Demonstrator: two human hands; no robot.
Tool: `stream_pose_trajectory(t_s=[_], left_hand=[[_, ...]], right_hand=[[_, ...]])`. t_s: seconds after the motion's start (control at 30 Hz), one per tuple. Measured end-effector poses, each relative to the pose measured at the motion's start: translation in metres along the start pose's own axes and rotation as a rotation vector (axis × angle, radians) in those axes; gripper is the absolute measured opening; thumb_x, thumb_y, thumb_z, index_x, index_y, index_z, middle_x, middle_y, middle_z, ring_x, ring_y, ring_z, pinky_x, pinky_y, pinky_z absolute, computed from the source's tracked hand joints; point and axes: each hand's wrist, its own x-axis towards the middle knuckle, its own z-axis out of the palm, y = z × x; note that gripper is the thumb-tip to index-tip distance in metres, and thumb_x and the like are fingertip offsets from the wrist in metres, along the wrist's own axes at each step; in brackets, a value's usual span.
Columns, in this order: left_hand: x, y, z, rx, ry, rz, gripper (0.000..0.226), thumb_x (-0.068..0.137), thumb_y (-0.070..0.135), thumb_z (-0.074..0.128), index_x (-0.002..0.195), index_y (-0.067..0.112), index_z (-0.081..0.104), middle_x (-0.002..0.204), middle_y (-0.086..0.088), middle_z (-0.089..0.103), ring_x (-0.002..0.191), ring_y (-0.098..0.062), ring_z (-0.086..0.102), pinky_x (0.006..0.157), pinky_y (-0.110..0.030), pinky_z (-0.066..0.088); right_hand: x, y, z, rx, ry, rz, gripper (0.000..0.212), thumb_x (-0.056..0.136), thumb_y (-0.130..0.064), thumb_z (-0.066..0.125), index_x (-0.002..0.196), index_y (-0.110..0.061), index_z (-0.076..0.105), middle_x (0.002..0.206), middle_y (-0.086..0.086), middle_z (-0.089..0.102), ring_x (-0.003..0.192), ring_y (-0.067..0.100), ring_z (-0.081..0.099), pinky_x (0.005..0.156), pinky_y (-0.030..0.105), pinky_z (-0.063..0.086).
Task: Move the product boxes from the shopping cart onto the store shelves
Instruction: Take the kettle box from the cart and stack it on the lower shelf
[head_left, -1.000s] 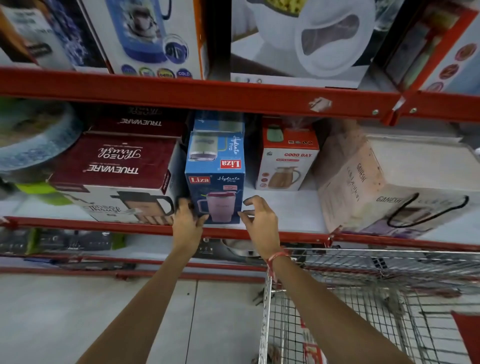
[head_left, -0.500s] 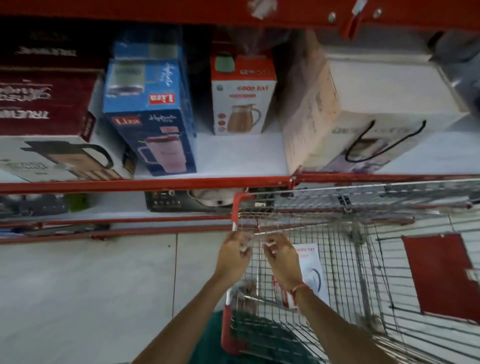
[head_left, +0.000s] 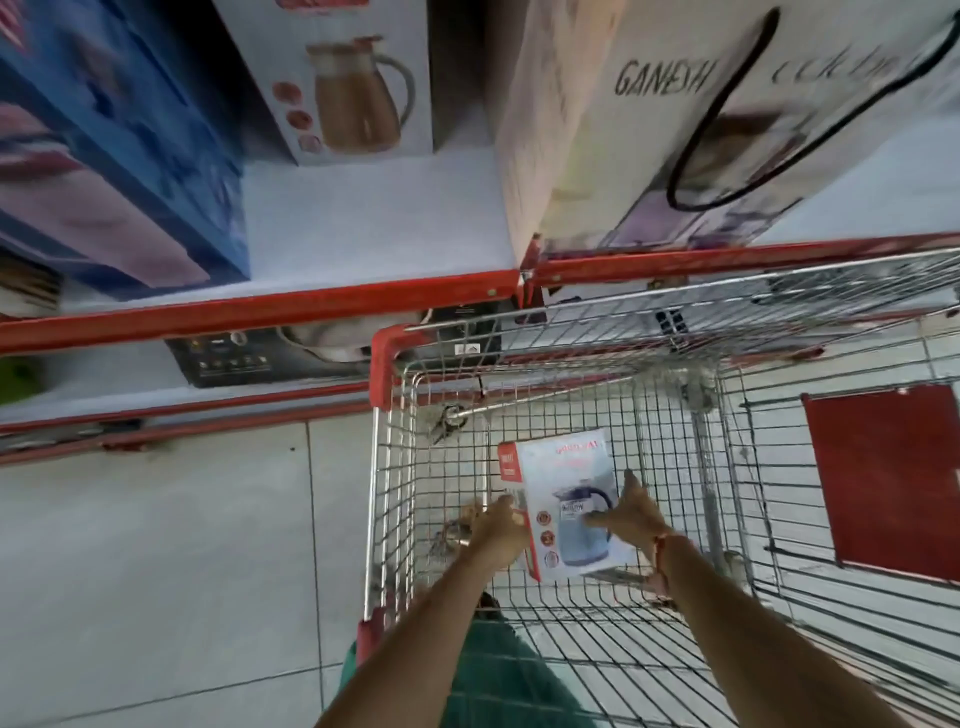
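A white and red product box with a blue kettle picture lies flat on the bottom of the wire shopping cart. My left hand touches the box's left edge. My right hand rests on its right side, with fingers spread over the picture. Both arms reach down into the cart. Above the cart runs the red-edged store shelf, which carries a blue Liza box, a white jug box and a large Ganesh carton.
A bare patch of shelf lies between the blue box and the Ganesh carton. A lower shelf holds a dark appliance. A red panel sits at the cart's right. Pale tiled floor spreads to the left.
My view has tilted down from the shelf to the cart. Both hands have dropped from the cart's rim onto the kettle box at the bottom.
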Motion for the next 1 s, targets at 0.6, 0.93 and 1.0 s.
stream_pose_trajectory(t_s=[0.6, 0.93, 1.0], left_hand=[[-0.169, 0.034, -0.084, -0.068, 0.387, 0.338, 0.042, 0.081, 0.006, 0.068, 0.118, 0.012, 0.048, 0.116, 0.006, 0.049, 0.105, -0.006, 0.051, 0.080, -0.024, 0.055], [-0.219, 0.051, -0.141, -0.114, 0.707, 0.452, 0.042, 0.080, 0.000, 0.066, 0.116, 0.009, 0.046, 0.114, -0.004, 0.065, 0.099, -0.013, 0.063, 0.073, -0.025, 0.059], [-0.221, 0.063, -0.156, -0.113, 0.767, 0.521, 0.038, 0.079, 0.003, 0.069, 0.109, 0.012, 0.047, 0.108, -0.003, 0.066, 0.092, -0.013, 0.065, 0.066, -0.015, 0.058]], right_hand=[[-0.188, -0.075, -0.036, 0.313, 0.112, -0.391, 0.051, 0.073, 0.002, 0.073, 0.115, -0.020, 0.054, 0.112, 0.002, 0.062, 0.091, 0.015, 0.064, 0.059, 0.020, 0.050], [-0.262, -0.149, -0.037, 0.423, 0.219, -0.708, 0.045, 0.079, -0.007, 0.073, 0.112, -0.030, 0.052, 0.111, -0.008, 0.062, 0.098, 0.005, 0.059, 0.067, 0.018, 0.046], [-0.267, -0.169, -0.043, 0.442, 0.269, -0.773, 0.046, 0.079, -0.009, 0.074, 0.111, -0.033, 0.050, 0.111, -0.009, 0.062, 0.100, 0.005, 0.059, 0.068, 0.016, 0.047]])
